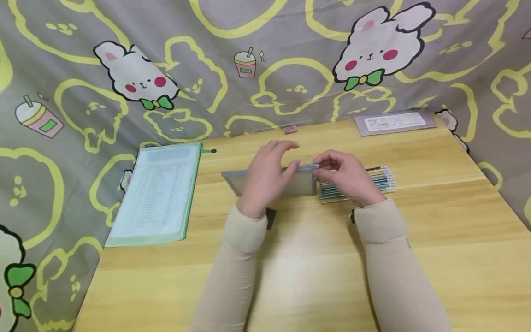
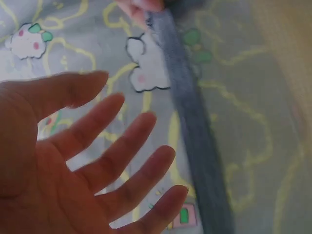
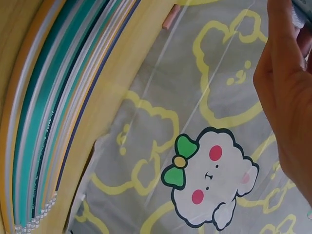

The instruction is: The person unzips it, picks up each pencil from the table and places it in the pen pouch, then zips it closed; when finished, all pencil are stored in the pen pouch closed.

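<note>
A translucent zip pouch (image 1: pixel 300 183) with a grey-blue zip edge (image 2: pixel 187 107) stands upright in front of me. My right hand (image 1: pixel 346 175) pinches its top right corner, at the zip end, between thumb and fingers. In the right wrist view only part of the right hand (image 3: pixel 290 92) shows, and most of the pouch is out of frame. My left hand (image 1: pixel 265 175) is beside the pouch's near face with fingers spread. The left wrist view shows that left hand (image 2: pixel 102 165) holding nothing, its fingertips close to the zip edge.
A row of pencils (image 1: pixel 380 179) lies on the wooden table (image 1: pixel 307 276) just beyond my right hand. At the left lies a green-edged zip folder (image 1: pixel 153 193) with printed sheets. A purple packet (image 1: pixel 394 122) and small pink block (image 1: pixel 291 129) sit near the patterned curtain (image 1: pixel 290 46).
</note>
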The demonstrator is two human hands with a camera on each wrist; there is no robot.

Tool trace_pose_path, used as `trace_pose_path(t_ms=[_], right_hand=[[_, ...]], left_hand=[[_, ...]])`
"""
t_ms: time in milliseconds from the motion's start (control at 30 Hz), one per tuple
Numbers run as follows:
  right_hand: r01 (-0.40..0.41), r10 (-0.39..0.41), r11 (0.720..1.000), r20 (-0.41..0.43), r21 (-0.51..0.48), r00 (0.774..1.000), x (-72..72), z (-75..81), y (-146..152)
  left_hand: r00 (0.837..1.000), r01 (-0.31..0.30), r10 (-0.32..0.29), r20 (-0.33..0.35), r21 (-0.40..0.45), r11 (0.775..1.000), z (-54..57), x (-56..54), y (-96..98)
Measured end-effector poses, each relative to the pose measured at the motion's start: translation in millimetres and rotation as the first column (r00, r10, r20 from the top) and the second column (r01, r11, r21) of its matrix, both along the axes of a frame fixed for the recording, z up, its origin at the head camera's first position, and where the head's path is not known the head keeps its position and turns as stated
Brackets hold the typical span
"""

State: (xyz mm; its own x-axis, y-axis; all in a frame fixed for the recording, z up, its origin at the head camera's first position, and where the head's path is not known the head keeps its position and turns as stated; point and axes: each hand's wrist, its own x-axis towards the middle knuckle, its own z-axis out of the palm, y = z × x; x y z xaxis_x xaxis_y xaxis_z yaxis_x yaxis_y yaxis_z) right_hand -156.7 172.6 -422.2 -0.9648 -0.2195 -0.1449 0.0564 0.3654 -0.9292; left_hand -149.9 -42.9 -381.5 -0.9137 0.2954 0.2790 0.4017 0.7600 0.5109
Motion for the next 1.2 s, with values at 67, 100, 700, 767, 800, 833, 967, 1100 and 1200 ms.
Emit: trace_pose_path(t_ms=[67,100,700,767,800,833,967,1100,1200], right_hand=[[0.008,-0.008,1.0,-0.012,0.006,1.0,-1.2,0.8,-0.1],[0.011,-0.011,1.0,-0.016,0.007,1.0,-1.6,1.2,-0.3],[0.007,-0.007,1.0,-0.025,0.012,1.0,-2.7,-1.2,-3.7],[0.011,-0.011,1.0,-0.028,0.016,1.0,-2.7,-1.9,-2.8],[0.014,-0.013,1.0,-0.029,0.018,1.0,-2.9,-2.0,-2.4],[0.014,-0.013,1.0,-0.03,0.019,0.999,-3.0,-1.7,-2.8],[0.012,-0.012,1.0,-0.03,0.015,0.999,-3.6,-0.4,-4.6],[0.01,-0.01,1.0,-0.023,0.016,1.0,-3.7,-1.0,-5.5],[0.01,-0.01,1.0,-0.011,0.015,1.0,-2.9,-2.0,-5.5]], left_hand=[[1.0,0.024,-0.024,-0.005,-0.032,0.999,2.4,-6.4,7.5],[0.999,0.039,-0.039,0.001,-0.051,0.998,3.1,-9.2,10.4],[0.987,0.146,-0.157,-0.031,-0.238,0.96,-17.3,-15.5,22.0],[0.988,0.139,-0.151,-0.039,-0.227,0.964,-17.8,-15.0,21.6],[0.988,0.137,-0.15,-0.043,-0.22,0.966,-18.0,-14.9,21.5],[0.987,0.136,-0.15,-0.052,-0.21,0.968,-18.1,-15.0,20.7],[0.984,0.143,-0.159,-0.085,-0.169,0.975,-16.8,-15.3,17.6],[0.981,0.154,-0.168,-0.101,-0.136,0.979,-17.1,-17.8,14.2],[0.984,0.155,-0.165,-0.071,-0.126,0.98,-18.3,-20.1,11.6]])
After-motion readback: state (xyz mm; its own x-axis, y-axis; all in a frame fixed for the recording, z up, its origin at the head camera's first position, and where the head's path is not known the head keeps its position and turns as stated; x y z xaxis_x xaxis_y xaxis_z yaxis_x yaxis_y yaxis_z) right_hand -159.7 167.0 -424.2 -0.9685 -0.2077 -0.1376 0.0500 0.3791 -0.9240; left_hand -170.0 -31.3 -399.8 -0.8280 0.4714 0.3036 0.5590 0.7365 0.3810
